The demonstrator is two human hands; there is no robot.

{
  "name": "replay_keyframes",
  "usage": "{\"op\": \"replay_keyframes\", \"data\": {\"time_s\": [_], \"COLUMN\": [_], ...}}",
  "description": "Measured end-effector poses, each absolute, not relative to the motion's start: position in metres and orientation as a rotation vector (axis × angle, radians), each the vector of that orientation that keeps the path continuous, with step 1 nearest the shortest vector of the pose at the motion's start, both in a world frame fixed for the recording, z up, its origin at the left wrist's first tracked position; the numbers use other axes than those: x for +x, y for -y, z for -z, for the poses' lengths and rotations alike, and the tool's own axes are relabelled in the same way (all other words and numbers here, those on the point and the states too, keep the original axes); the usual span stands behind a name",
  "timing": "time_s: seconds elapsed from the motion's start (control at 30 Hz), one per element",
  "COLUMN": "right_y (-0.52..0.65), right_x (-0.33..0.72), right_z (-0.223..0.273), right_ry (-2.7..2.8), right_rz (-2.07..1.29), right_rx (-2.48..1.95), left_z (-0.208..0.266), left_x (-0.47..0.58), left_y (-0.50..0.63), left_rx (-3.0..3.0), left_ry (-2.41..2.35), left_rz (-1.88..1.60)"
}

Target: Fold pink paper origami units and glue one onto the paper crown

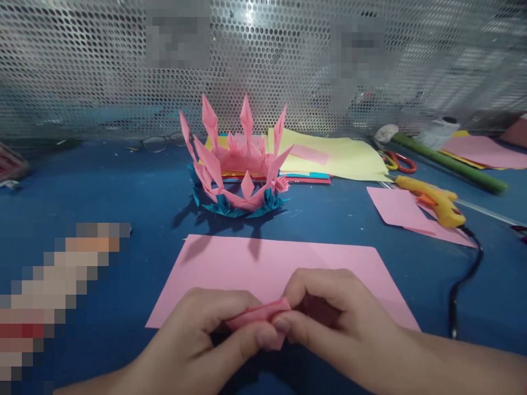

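Observation:
Between my two hands is a small folded piece of pink paper (263,311), pinched from both sides. My left hand (206,334) grips its left end, thumb in front and fingers behind. My right hand (333,312) closes on its right end, the thumb almost touching the left thumb. Part of the folded paper is hidden by the fingers. Under and beyond my hands lies a flat pink sheet (280,258). Farther back stands a pink folded-paper crown (245,164) with pointed spikes and blue folded pieces around its base.
Behind the crown lie yellow sheets (349,156) and eyeglasses (158,142). At right are a yellow glue gun (436,200) with a black cord, pink paper pieces (395,206), red-handled scissors (405,163) and a green stick (453,164). A perforated metal panel (255,71) rises at the back.

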State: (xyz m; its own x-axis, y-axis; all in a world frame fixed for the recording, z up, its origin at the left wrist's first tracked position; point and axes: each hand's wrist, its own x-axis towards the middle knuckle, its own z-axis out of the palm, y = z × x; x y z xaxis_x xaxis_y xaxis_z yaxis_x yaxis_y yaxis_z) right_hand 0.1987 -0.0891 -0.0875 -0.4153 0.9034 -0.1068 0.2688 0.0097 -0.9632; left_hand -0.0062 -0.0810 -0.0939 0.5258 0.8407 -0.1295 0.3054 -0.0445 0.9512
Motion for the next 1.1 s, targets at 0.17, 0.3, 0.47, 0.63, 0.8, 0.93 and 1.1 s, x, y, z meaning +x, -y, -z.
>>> {"op": "replay_keyframes", "data": {"time_s": [0.17, 0.3, 0.47, 0.63, 0.8, 0.93, 1.1], "right_y": [0.090, 0.090, 0.091, 0.090, 0.090, 0.088, 0.088], "right_x": [0.198, 0.198, 0.200, 0.205, 0.205, 0.204, 0.203], "right_z": [0.087, 0.088, 0.086, 0.084, 0.087, 0.088, 0.086], "right_ry": [1.764, 1.786, 1.778, 1.954, 1.904, 1.851, 1.928], "right_rz": [-1.421, -1.405, -1.397, -1.152, -1.084, -1.007, -0.979], "right_rx": [-1.173, -1.142, -1.057, -0.890, -0.926, -1.009, -0.939], "left_z": [0.097, 0.098, 0.100, 0.103, 0.094, 0.086, 0.090], "left_x": [-0.010, -0.009, -0.008, -0.006, -0.005, -0.006, -0.005], "left_y": [0.080, 0.080, 0.081, 0.083, 0.079, 0.074, 0.075], "left_rx": [1.661, 1.671, 1.758, 1.726, 1.647, 1.647, 1.537], "left_ry": [-0.920, -0.937, -0.972, -0.940, -0.963, -0.915, -0.924], "left_rz": [-0.639, -0.607, -0.602, -0.593, -0.462, -0.473, -0.499]}}
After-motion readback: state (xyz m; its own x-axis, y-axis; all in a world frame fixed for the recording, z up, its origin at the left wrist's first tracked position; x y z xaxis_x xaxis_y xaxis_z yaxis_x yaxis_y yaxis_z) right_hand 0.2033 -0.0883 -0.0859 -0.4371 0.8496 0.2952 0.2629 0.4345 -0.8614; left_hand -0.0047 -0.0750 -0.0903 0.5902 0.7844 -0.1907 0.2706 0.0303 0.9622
